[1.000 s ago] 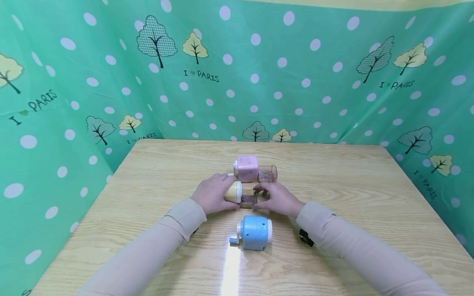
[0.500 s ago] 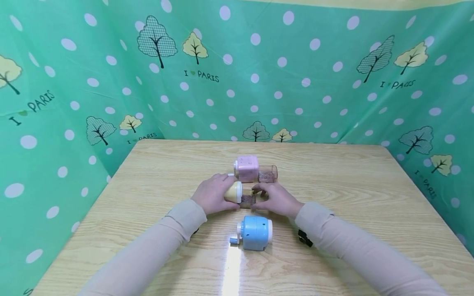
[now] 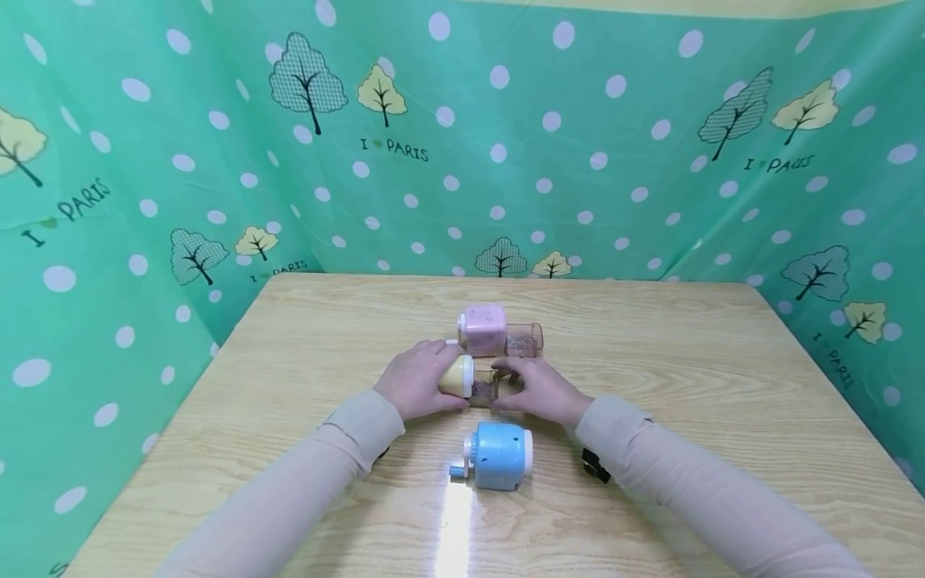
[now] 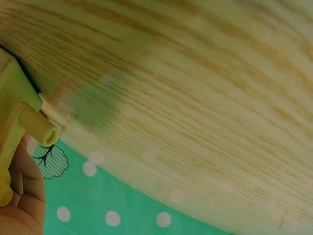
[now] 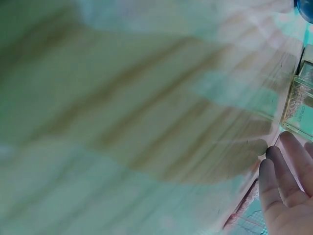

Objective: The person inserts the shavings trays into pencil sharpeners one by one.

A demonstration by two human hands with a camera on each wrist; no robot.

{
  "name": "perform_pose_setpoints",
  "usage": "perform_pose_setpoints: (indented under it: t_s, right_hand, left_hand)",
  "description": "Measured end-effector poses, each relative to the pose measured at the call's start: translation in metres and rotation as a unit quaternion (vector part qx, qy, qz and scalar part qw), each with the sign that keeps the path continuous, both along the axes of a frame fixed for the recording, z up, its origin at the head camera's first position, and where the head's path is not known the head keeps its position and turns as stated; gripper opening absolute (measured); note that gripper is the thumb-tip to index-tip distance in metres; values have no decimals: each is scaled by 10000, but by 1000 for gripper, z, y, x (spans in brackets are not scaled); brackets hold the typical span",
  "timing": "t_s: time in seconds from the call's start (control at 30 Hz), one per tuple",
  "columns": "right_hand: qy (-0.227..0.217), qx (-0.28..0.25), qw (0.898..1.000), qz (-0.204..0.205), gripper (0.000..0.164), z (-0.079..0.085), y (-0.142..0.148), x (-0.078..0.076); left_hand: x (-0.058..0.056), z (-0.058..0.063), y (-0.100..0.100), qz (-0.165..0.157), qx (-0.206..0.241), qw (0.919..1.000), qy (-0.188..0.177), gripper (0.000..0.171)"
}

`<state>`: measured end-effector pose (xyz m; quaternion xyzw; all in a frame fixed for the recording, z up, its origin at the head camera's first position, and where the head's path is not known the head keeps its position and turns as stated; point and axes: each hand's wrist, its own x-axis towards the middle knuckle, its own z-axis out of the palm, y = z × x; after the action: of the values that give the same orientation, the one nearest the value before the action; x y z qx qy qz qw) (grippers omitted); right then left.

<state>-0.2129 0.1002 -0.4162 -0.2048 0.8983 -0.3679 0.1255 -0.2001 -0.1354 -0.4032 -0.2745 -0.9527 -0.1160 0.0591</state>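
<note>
A yellow crank pencil sharpener [image 3: 457, 376] lies in the middle of the table, gripped by my left hand [image 3: 417, 380] around its body. Its crank [image 4: 36, 125] shows in the left wrist view, beside the curled fingers [image 4: 29, 178]. From its white-rimmed right end sticks a clear drawer [image 3: 483, 390] with dark shavings inside. My right hand [image 3: 538, 388] holds the drawer's outer end between thumb and fingers. In the right wrist view, the fingertips [image 5: 274, 155] are close to the drawer [image 5: 295, 105]. The inner part of the drawer is hidden in the body.
Just behind is a pink sharpener [image 3: 484, 327], its clear drawer [image 3: 525, 342] pulled out with shavings in it. Nearer the person sits a blue sharpener [image 3: 500, 456], crank to the left. The wooden table [image 3: 650, 345] meets a green dotted curtain [image 3: 614, 160] behind.
The yellow sharpener's drawer and my right hand have shifted slightly left, so less of the drawer sticks out. My left hand keeps its hold; the pink and blue sharpeners stay put.
</note>
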Motion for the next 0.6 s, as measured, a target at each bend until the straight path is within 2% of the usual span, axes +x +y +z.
perform_pose_setpoints:
  t_s: [0.6]
  right_hand:
    - [-83,-166,9998,-19,60,0,-1,-1]
  left_hand:
    - [0,-1,1,-13,32,10000,49,67]
